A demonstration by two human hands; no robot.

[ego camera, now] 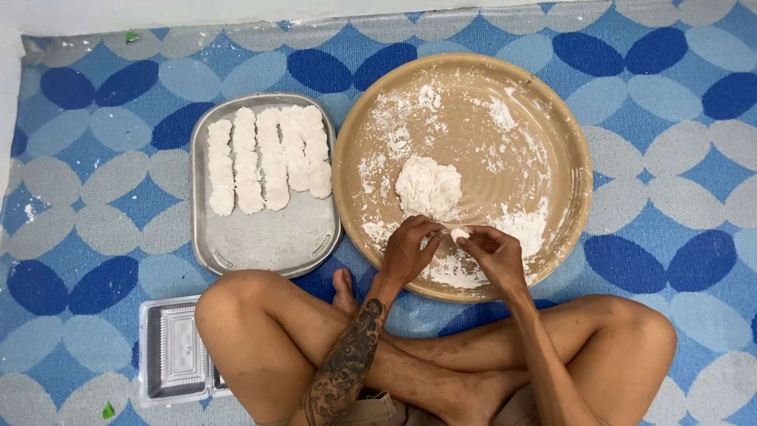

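Two hands met over near rim of round tan tray [568, 142]. Left hand [408, 251] and right hand [493, 254] pinched small white dough piece [459, 233] between fingertips, just above floury tray bottom. Bigger dough lump [428, 187] sat mid-tray, just beyond hands. Metal tray [260, 241] to left carried rows of shaped white pieces [266, 159]. Clear plastic container [172, 351] lay beside left knee on blue patterned mat [87, 205].
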